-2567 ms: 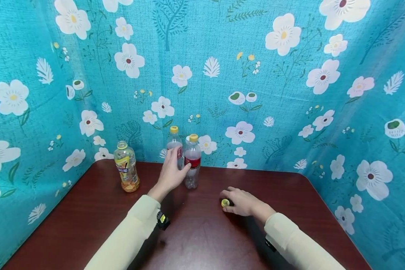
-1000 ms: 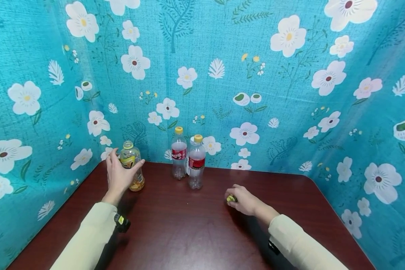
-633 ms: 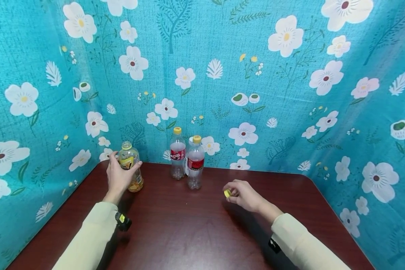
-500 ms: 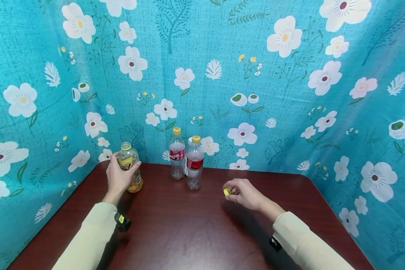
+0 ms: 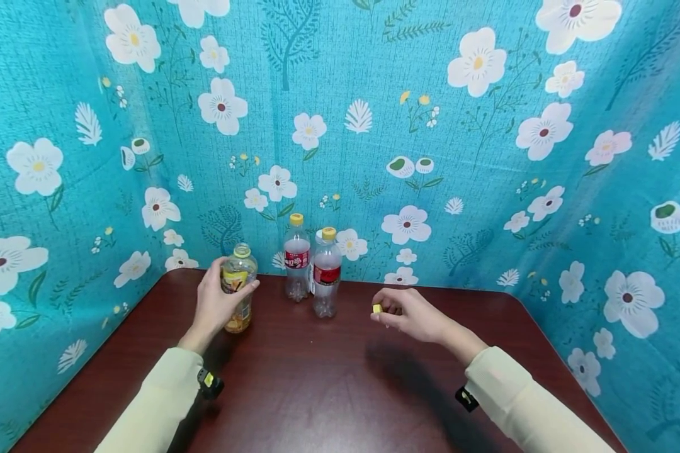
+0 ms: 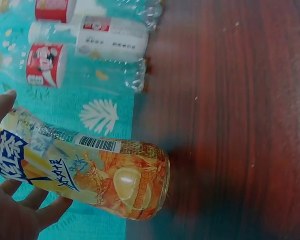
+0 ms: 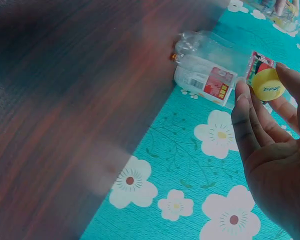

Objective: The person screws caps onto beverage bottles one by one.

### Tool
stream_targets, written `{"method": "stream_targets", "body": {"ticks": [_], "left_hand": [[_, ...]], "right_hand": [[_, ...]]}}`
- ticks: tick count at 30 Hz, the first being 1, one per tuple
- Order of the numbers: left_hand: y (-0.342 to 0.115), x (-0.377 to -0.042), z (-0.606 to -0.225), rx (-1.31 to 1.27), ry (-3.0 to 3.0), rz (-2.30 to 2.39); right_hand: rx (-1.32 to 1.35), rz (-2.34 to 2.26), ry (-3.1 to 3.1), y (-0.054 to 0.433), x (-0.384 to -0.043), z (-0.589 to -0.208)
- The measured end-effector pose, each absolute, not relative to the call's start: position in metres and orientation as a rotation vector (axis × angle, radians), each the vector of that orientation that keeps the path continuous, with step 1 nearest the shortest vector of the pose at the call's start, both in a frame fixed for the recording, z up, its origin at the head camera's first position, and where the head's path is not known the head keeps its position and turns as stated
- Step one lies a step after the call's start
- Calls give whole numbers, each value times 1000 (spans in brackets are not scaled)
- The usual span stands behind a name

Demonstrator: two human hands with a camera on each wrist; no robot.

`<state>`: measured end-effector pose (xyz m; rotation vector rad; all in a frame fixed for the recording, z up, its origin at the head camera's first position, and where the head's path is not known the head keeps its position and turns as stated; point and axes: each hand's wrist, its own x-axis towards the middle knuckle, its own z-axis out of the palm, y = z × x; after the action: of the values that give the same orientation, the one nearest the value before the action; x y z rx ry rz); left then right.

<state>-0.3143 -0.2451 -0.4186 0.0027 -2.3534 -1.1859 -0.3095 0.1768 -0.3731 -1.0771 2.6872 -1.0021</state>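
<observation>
My left hand (image 5: 218,305) grips an uncapped plastic iced tea bottle (image 5: 240,296) around its upper half, fingers behind and thumb across the front. The left wrist view shows the iced tea bottle (image 6: 125,182) with its orange and yellow printed label, tilted a little. Above the table, my right hand (image 5: 410,314) pinches a yellow bottle cap (image 5: 377,309) between thumb and fingers. Dark lettering shows on the flat top of the bottle cap (image 7: 268,85) in the right wrist view.
Two clear cola bottles with red labels and yellow caps, one (image 5: 297,261) farther back and one (image 5: 326,277) nearer, stand between the hands. A white-labelled bottle (image 6: 112,39) is mostly hidden behind them. A floral blue curtain (image 5: 340,126) borders the dark wooden table (image 5: 317,390).
My left hand has gone from the cola bottles to the iced tea bottle, gripped it and shifted it right. My right hand has raised the yellow cap off the table.
</observation>
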Motion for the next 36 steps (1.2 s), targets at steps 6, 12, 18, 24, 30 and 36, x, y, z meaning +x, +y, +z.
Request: {"method": "stream_targets", "body": {"ticks": [6, 12, 18, 24, 30, 36], "left_hand": [[-230, -310, -418, -84, -2420, -1177], [-217, -309, -417, -148, -2452, -1159], [-208, -309, -415, -174, -2456, -1182], [-199, -306, -411, -214, -2445, -1177], [-182, -304, -405, -313, -2435, -1186], [-163, -303, -402, -400, -2455, -1219]], "right_hand": [[-1069, -968, 2693, 175, -307, -367], [-1082, -965, 2686, 176, -308, -358], [-1133, -956, 2686, 174, -310, -346], [-1116, -939, 2698, 171, -310, -337], [-1089, -965, 2741, 173, -312, -326], [-1083, -962, 2762, 172, -314, -317]]}}
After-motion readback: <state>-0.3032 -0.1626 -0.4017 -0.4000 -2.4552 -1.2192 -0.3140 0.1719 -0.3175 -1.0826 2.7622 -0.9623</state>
